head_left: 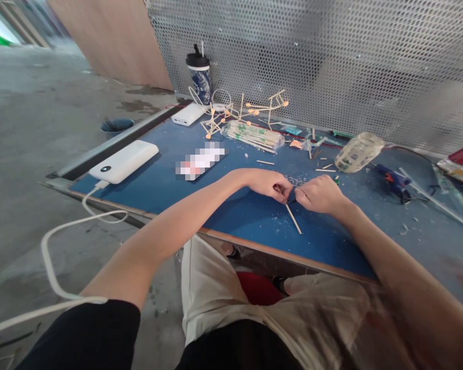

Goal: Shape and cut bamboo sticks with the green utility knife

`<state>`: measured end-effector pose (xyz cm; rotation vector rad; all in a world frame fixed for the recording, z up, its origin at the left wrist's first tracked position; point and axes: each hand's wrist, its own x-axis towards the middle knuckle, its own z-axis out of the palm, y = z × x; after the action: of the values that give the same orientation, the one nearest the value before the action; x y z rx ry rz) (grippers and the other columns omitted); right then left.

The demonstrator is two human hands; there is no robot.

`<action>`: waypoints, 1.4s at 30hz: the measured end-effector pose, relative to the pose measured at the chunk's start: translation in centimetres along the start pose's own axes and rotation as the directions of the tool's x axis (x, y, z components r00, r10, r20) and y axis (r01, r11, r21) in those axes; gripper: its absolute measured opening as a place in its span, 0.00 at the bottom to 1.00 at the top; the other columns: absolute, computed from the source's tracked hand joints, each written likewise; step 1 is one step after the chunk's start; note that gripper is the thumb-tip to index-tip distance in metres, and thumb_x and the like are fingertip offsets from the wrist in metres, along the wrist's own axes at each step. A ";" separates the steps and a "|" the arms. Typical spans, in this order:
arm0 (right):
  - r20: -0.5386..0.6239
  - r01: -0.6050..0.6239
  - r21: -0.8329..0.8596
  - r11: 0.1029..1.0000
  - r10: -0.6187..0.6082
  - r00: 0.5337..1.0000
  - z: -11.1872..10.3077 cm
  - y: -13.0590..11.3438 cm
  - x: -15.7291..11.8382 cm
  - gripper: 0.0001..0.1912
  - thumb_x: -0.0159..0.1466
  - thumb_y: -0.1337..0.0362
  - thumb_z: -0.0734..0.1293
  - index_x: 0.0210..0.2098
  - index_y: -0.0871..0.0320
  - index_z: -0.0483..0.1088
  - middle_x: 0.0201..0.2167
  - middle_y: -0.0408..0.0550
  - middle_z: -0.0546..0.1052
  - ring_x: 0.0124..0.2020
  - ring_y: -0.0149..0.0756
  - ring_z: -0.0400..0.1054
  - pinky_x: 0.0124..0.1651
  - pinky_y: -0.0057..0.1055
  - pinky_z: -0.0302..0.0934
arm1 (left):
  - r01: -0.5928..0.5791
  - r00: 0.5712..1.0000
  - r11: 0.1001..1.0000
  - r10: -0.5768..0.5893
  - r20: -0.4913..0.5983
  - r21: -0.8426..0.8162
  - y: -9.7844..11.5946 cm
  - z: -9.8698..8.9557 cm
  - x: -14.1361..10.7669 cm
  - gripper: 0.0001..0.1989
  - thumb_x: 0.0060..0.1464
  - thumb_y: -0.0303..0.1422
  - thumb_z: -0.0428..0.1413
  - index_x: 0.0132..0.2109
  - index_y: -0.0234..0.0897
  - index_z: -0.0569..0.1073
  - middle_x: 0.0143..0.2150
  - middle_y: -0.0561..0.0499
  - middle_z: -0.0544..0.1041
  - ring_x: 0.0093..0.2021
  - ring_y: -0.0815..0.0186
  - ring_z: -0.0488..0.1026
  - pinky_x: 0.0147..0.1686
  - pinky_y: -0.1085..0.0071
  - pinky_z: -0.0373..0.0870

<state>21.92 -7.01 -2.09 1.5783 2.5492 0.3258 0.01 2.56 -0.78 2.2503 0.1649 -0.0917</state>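
The wooden stick (294, 220) lies aslant on the blue desk (324, 246), its upper end under the left hand (268, 184), whose grip is closed on it. The right hand (319, 194) is curled just beside; whether its grip holds the thin dark sliver between the hands cannot be told. The stick could snap or skid, since it looks slender and the surface smooth; if that sliver is a blade, a slip could nick the closely set fingers.

The stick is pale, straight and matte, with crumbly shavings around it. Beyond stand spindly stick frames (270, 107) with rounded orange blobs at their joints, beside a crinkled clear-wrapped stick bundle (252, 134). Behind rises a dull perforated metal panel (312, 61).
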 end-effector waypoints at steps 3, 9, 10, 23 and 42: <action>0.054 -0.026 -0.059 0.998 0.029 0.998 -0.3 0.4 0.0 0.15 0.71 0.53 0.67 0.44 0.61 0.74 0.40 0.46 0.78 0.40 0.34 0.74 0.46 0.38 0.71 | -0.008 1.000 1.000 0.008 0.010 -0.012 -0.1 -0.1 0.0 0.10 0.55 0.40 0.61 0.38 0.39 0.76 0.36 0.51 0.79 0.37 0.66 0.73 0.41 0.67 0.65; 0.078 -0.024 -0.100 0.995 0.032 0.996 -0.2 -0.2 -0.1 0.16 0.71 0.52 0.66 0.44 0.60 0.74 0.40 0.46 0.78 0.39 0.34 0.73 0.45 0.37 0.71 | 0.003 1.000 1.000 -0.003 -0.002 0.000 -0.4 0.1 0.1 0.10 0.55 0.41 0.60 0.39 0.39 0.77 0.39 0.50 0.81 0.39 0.65 0.75 0.42 0.66 0.66; 0.079 -0.015 -0.100 0.995 0.023 0.997 -0.1 -0.4 0.0 0.16 0.71 0.52 0.66 0.44 0.59 0.74 0.40 0.46 0.78 0.39 0.34 0.73 0.45 0.37 0.71 | 0.003 1.000 1.000 -0.003 -0.003 -0.001 -0.5 0.1 0.1 0.10 0.55 0.40 0.61 0.39 0.39 0.77 0.39 0.50 0.81 0.39 0.65 0.75 0.42 0.66 0.66; 0.108 -0.008 -0.079 0.997 0.016 0.994 0.1 1.2 -0.1 0.16 0.71 0.53 0.67 0.46 0.60 0.73 0.43 0.48 0.78 0.41 0.35 0.74 0.46 0.38 0.71 | -0.026 1.000 0.999 0.026 0.002 -0.024 -0.5 -0.1 0.0 0.11 0.56 0.41 0.60 0.40 0.39 0.78 0.39 0.49 0.80 0.38 0.65 0.74 0.41 0.67 0.66; 0.081 -0.040 0.023 0.999 0.038 0.996 0.5 1.3 -0.1 0.16 0.71 0.53 0.67 0.48 0.60 0.73 0.44 0.48 0.78 0.42 0.35 0.74 0.47 0.39 0.71 | -0.013 1.000 1.000 0.013 -0.006 -0.006 -0.3 -0.1 -0.1 0.12 0.57 0.43 0.60 0.40 0.39 0.77 0.39 0.49 0.80 0.38 0.65 0.75 0.42 0.66 0.67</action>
<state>23.21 -6.43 -2.22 1.6177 2.4742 0.2311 -0.11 2.86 -0.92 2.2459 0.1531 -0.0775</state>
